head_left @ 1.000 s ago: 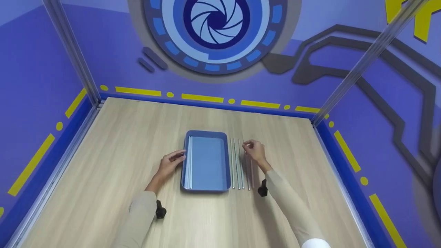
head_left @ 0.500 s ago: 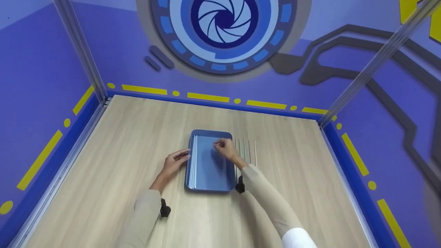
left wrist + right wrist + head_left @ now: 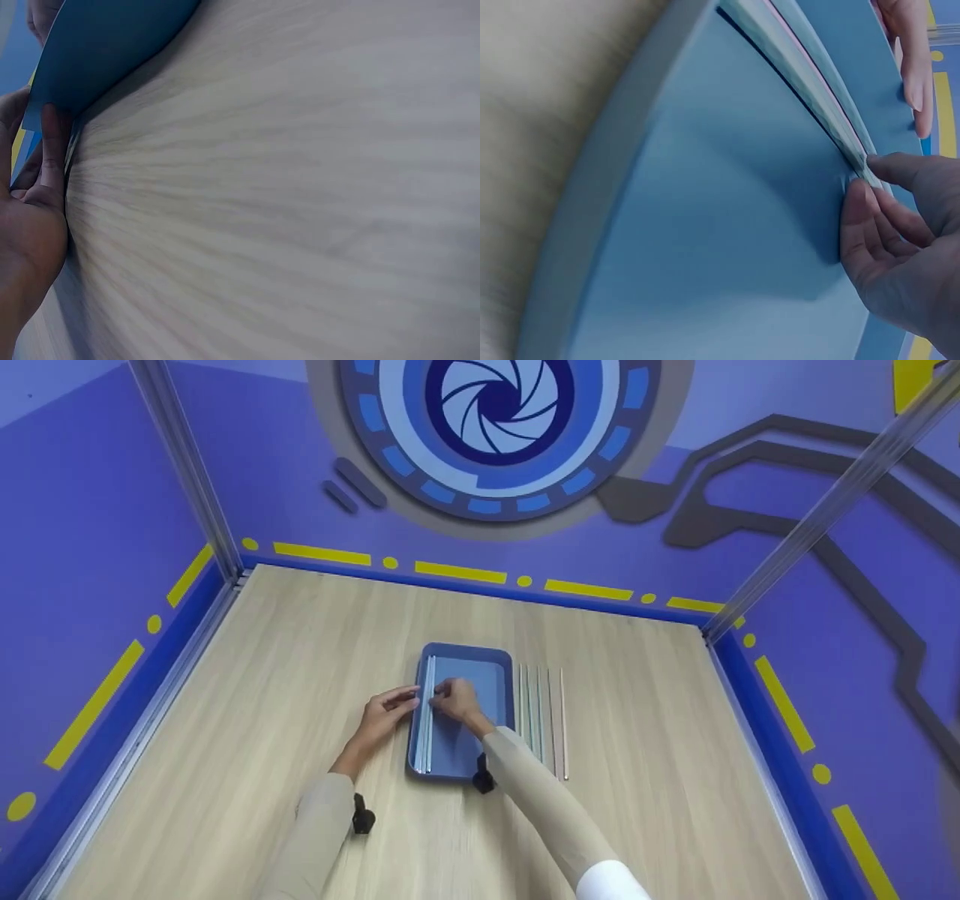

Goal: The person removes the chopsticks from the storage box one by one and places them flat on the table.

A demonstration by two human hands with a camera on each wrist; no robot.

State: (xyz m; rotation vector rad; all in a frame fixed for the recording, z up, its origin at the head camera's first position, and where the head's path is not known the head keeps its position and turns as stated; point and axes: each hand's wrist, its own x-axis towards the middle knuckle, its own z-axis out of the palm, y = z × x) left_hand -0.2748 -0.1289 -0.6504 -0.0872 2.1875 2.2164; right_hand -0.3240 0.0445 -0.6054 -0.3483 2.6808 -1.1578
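A shallow blue tray (image 3: 457, 651) lies on the wooden table. Inside it, along its left wall, several long thin shiny sticks (image 3: 425, 735) lie close together. My right hand (image 3: 457, 701) is over the tray, its thumb and index finger pinching one thin shiny stick (image 3: 838, 131) beside the others. My left hand (image 3: 382, 720) touches the tray's left wall with thumb and fingers extended; in the left wrist view one finger (image 3: 52, 150) lies against the outside of that wall. The exact kind of stick cannot be made out.
Several more thin sticks (image 3: 562, 720) lie roughly parallel on the table to the right of the tray. Blue-purple panels (image 3: 562, 547) with yellow dashes enclose the table (image 3: 637, 810) at the back and sides, joined by metal posts (image 3: 187, 472).
My right hand has moved left from the sticks on the table, across the tray, to the sticks along its left wall. My left hand has stayed at the tray's left wall.
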